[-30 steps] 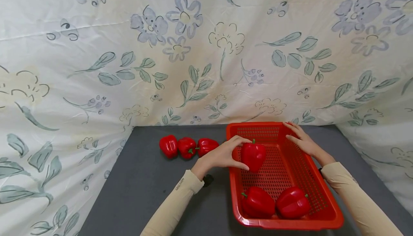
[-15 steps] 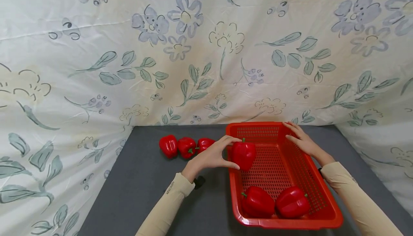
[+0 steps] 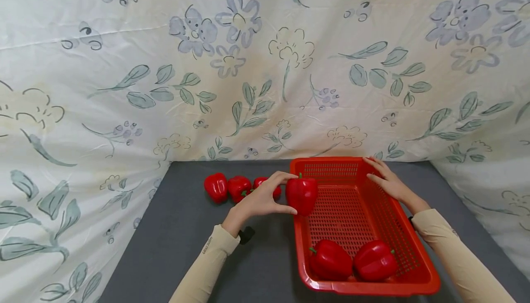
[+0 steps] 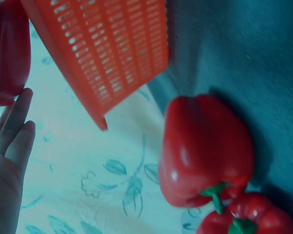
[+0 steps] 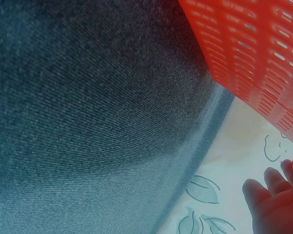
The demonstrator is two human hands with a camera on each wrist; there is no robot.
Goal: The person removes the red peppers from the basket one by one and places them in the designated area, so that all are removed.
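Note:
My left hand (image 3: 263, 198) grips a red bell pepper (image 3: 302, 196) between thumb and fingers, its green stem up, over the left rim of the red plastic basket (image 3: 372, 287). In the left wrist view the held bell pepper (image 4: 8, 53) shows at the upper left, above the basket's outer wall (image 4: 112, 44). My right hand (image 3: 388, 180) lies on the basket's far right rim, fingers extended. Inside the basket, two more bell peppers (image 3: 331, 260) (image 3: 376, 260) lie at the near end. Three others stand in a row on the table: left (image 3: 216, 187), middle (image 3: 239, 188) and right (image 3: 276, 191), the last partly hidden by my left hand.
The dark grey table (image 3: 182, 248) ends at a floral cloth (image 3: 248, 87) hung behind and along the sides. The basket takes up the table's right part, with its perforated wall (image 5: 263, 58) filling the upper right of the right wrist view.
My left hand has moved left with the bell pepper, from over the basket's inside to its left rim. My right hand has stayed on the rim.

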